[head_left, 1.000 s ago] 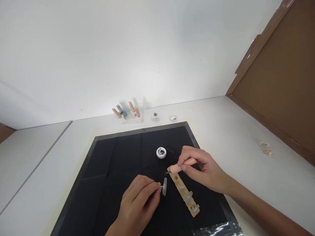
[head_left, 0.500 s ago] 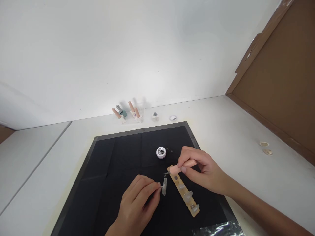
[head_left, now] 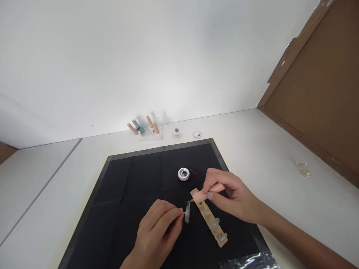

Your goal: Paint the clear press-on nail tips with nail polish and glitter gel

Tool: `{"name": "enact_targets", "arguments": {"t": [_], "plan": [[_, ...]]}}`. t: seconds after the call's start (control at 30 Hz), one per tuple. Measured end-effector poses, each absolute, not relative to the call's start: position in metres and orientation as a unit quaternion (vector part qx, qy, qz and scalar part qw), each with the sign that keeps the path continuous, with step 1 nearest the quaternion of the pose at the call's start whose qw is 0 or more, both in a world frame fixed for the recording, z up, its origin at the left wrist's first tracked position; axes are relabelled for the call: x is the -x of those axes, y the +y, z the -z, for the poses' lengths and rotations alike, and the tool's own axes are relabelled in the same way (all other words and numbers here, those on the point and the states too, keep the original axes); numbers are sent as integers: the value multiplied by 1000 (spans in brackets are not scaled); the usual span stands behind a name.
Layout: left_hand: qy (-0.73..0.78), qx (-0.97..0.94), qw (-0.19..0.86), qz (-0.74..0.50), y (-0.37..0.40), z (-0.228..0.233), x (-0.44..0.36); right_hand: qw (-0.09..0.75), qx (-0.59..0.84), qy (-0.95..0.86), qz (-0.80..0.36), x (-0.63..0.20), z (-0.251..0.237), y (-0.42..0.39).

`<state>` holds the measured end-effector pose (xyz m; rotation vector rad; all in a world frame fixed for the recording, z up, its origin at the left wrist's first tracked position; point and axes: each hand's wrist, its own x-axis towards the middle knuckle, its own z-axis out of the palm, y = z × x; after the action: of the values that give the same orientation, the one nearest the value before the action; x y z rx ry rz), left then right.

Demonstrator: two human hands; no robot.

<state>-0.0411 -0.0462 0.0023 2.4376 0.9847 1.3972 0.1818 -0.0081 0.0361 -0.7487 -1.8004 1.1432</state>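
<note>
My left hand [head_left: 162, 224] pinches a thin stem that carries a clear false nail [head_left: 187, 213], held upright above the black mat. Between the fingers and thumb of my right hand [head_left: 228, 192] is a nail polish brush [head_left: 200, 196] with a peach-coloured handle, slanting down to the left. Its bristles are at the upper end of the false nail; whether they touch cannot be made out. Under the brush lies a wavy-edged tan holder strip [head_left: 209, 218], bearing several clear nail pieces [head_left: 214, 224]. Beyond both hands stands a small round white pot [head_left: 183, 174] of silvery flakes.
The black mat [head_left: 134, 186] covers the middle of the white table. Several polish bottles [head_left: 154, 129], a small square bottle [head_left: 176, 132] and a round lid [head_left: 197, 134] stand along the wall. Clear plastic film [head_left: 249, 261] lies at the front; two small round pieces [head_left: 303, 168] lie far right.
The brush in my right hand has shifted slightly down and left, its bristles lowering to the top of the false nail. My left hand is nearly still.
</note>
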Motion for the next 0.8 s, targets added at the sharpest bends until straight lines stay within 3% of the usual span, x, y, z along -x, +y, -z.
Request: {"name": "enact_targets", "arguments": {"t": [0.17,0.43,0.63,0.8], "plan": [[331,-818,75,-464,-42,-3,39,405,255,-738,-476,-181,-36,-9],[337,-815,73,-466,-46,-4,40,419,339,-715,-446,-179,-38,-9],[334,-816,72,-466,-42,-5,40,405,264,-739,-469,-181,-36,-9],[338,-815,71,-465,-44,-5,39,401,326,-715,-471,-179,-37,-10]]}}
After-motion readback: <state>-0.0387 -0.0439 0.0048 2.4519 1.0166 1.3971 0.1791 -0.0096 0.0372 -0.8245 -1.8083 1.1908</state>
